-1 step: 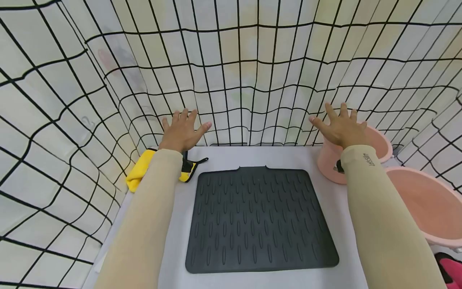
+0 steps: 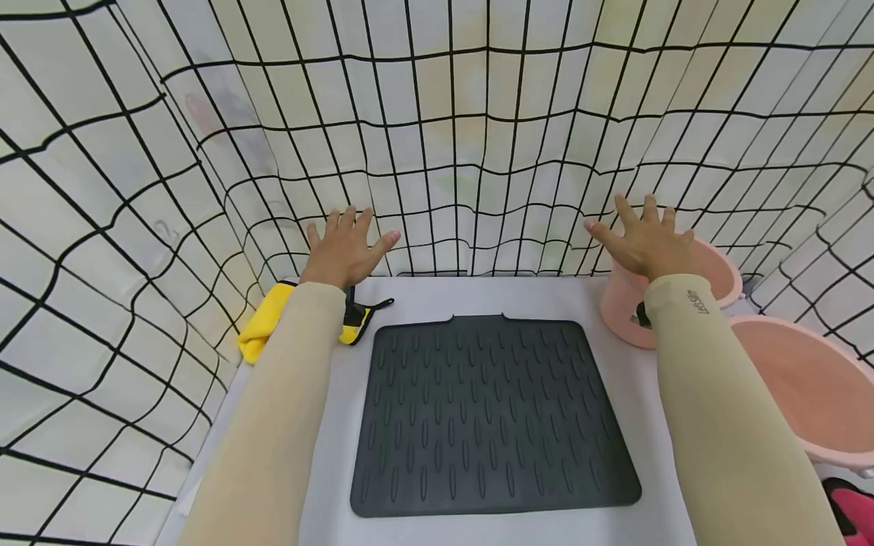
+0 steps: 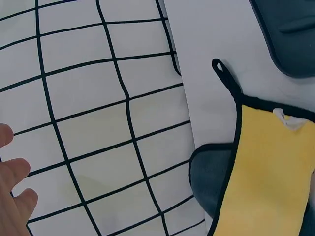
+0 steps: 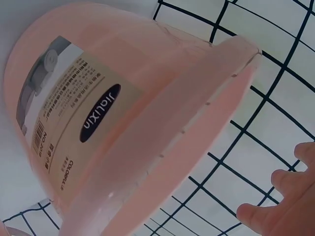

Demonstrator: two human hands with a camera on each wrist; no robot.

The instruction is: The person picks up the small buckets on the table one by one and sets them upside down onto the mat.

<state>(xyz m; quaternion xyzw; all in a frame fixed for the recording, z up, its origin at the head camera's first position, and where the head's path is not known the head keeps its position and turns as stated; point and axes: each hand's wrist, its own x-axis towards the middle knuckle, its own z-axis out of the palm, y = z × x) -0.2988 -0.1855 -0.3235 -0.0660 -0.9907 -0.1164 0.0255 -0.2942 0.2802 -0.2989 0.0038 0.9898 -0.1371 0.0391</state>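
Observation:
My left hand [image 2: 344, 250] is raised with straight, spread fingers and holds nothing. Below it, partly covered by the forearm, lies a yellow and dark cloth item [image 2: 268, 315] with black edging and a loop. The left wrist view shows its yellow face [image 3: 268, 172] close by. On the other side my right hand [image 2: 649, 241], also spread and holding nothing, hovers over a pink bucket [image 2: 624, 315]. A label [image 4: 81, 110] shows on the bucket's side in the right wrist view. Between the forearms a dark grey ridged mat [image 2: 485, 417] lies flat on the white table [image 2: 334, 432].
A wide pink basin [image 2: 806, 379] stands right of the bucket, partly behind the right sleeve. At the lower right corner a pink and black item [image 2: 853, 512] is cut off by the frame. White walls with a black grid [image 2: 451, 117] enclose the table's back and sides.

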